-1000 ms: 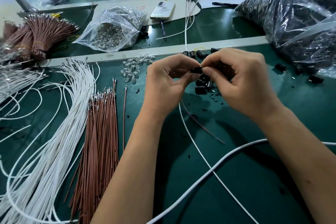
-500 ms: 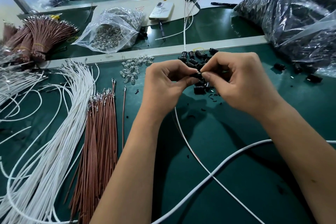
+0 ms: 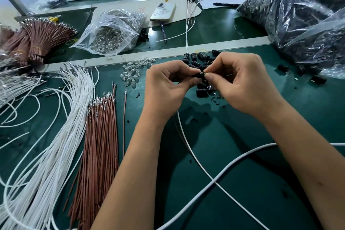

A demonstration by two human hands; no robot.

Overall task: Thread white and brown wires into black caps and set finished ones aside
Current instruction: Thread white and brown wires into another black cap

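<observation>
One black cap (image 3: 201, 76) pinched between left hand (image 3: 164, 87), right hand (image 3: 240, 84) grip; two wires trailing below.

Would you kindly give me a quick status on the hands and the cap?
Left hand and right hand both pinching one black cap. White wire and brown wire trail below. Loose caps underneath, nothing blocking.

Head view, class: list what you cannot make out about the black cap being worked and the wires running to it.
- Black cap: mostly covered by fingers of the left hand and right hand; its opening is hidden.
- White wire and brown wire: upper ends vanish under the left hand, so whether they are seated is unclear.
- Wire terminals: too small to read.
</observation>
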